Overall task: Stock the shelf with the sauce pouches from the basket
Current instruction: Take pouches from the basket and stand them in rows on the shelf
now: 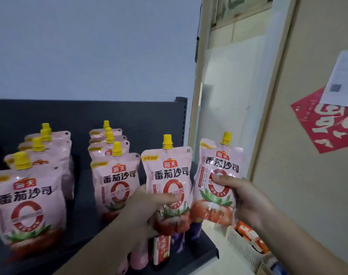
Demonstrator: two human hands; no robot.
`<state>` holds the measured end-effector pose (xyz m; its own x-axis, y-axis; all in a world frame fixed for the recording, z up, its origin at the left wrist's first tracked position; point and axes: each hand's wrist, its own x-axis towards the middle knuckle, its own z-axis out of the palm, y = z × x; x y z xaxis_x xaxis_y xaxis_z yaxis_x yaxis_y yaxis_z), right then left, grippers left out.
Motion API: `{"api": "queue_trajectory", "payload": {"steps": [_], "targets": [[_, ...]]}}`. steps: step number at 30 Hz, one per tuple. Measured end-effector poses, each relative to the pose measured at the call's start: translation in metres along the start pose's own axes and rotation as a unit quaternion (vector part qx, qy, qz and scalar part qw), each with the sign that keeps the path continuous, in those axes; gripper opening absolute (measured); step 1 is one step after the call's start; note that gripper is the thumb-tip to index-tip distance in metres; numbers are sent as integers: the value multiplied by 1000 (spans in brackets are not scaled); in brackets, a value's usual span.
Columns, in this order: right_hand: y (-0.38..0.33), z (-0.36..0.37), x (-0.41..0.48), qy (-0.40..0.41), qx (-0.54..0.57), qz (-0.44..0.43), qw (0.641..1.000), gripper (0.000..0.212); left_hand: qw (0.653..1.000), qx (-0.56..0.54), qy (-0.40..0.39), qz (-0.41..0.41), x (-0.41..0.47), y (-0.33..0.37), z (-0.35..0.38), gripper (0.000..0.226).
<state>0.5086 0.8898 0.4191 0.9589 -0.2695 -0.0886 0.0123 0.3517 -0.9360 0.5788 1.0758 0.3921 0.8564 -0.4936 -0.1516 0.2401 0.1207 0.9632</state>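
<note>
Left hand (pixel 147 203) fingers shut round pink soft sauce pouch with yellow cap (pixel 167 187), upright. Right hand (pixel 246 197) fingers shut round second pink pouch (pixel 218 171), tilted slightly. Dark metal shelf (pixel 86 211) below-left; left hand nearer empty spot. White plastic basket (pixel 242 245) lower right.

We seem to be in a small shop: a dark metal shelf (pixel 86 231) carries neat rows of identical sauce pouches (pixel 117 181), with a white basket (pixel 246 249) of stock near right.
</note>
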Motion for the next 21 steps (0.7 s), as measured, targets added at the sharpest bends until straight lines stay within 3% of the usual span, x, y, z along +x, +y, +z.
{"api": "queue_trajectory", "payload": {"steps": [13, 18, 21], "targets": [[-21, -26, 162, 55, -29, -81, 995, 23, 995, -38, 92, 14, 120, 3, 19, 34], [-12, -15, 236, -5, -59, -78, 995, 32, 989, -33, 135, 48, 142, 3, 18, 34], [-6, 2, 279, -59, -80, -59, 993, 25, 986, -38, 153, 54, 151, 0, 13, 36]]}}
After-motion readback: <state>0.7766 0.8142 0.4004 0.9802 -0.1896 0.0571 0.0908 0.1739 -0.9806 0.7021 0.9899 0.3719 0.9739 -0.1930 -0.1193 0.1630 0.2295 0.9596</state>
